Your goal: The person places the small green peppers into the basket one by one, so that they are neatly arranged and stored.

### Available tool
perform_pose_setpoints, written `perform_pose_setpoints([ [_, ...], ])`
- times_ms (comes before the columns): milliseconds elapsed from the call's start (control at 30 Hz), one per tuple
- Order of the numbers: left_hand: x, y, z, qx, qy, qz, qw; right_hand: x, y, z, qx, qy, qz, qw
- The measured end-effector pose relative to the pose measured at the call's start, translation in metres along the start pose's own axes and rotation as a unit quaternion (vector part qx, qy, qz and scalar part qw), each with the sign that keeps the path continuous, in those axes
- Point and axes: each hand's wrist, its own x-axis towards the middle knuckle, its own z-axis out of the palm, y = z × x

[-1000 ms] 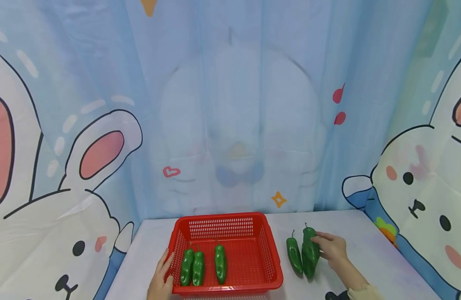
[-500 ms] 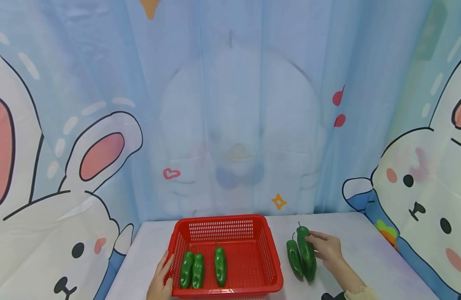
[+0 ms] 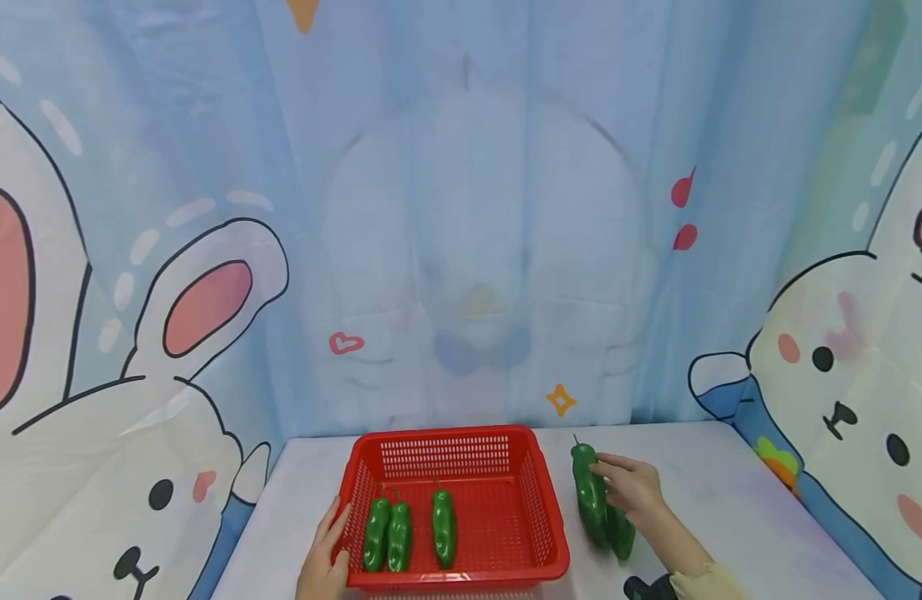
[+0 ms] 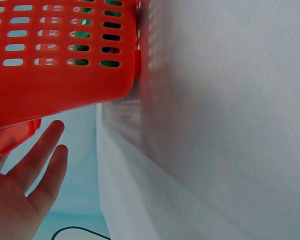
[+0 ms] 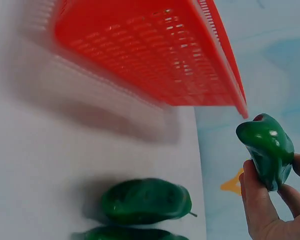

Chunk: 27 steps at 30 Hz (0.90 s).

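Observation:
My right hand (image 3: pixel 635 487) pinches a glossy green chili pepper (image 3: pixel 588 492) between thumb and fingers, right of the red plastic basket (image 3: pixel 539 500). In the right wrist view, the held pepper (image 5: pixel 270 145) is off the table, near the basket's rim. Two more green peppers (image 5: pixel 146 201) lie on the table there; in the head view one pepper (image 3: pixel 621 533) shows partly behind the raised one. My left hand (image 3: pixel 324 554) rests against the basket's left side near its front corner. Its fingers (image 4: pixel 52 175) are straight and spread in the left wrist view.
Inside the basket, two peppers (image 3: pixel 377 533) lie side by side at the left, and a third pepper (image 3: pixel 443 529) lies nearer the middle. A white cloth covers the table (image 3: pixel 701 475). Behind it hangs a blue curtain (image 3: pixel 461 250) printed with cartoon rabbits.
My right hand has moved left with the pepper, which now overlaps the left table pepper; another table pepper has come into sight behind it. The left hand and basket keep their place.

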Motion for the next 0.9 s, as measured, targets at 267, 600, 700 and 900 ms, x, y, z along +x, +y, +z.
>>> perform_pose_setpoints([
  [267, 0.001, 0.001, 0.0, -0.001, -0.008, -0.002, 1.0, -0.007, -0.009, 0.021, 0.013, -0.015, -0.012, 0.9997],
  [600, 0.001, 0.003, 0.0, -0.002, -0.004, -0.005, 1.0, -0.012, -0.016, 0.049, 0.043, -0.028, -0.035, 0.9981],
  [700, 0.001, 0.004, 0.0, -0.008, -0.004, -0.011, 0.9999, -0.015, -0.019, 0.058, 0.042, -0.03, -0.032, 0.9981],
  [900, 0.0, 0.003, -0.001, -0.013, -0.008, -0.014, 0.9998, -0.02, -0.02, 0.075, 0.051, -0.039, -0.029, 0.9975],
])
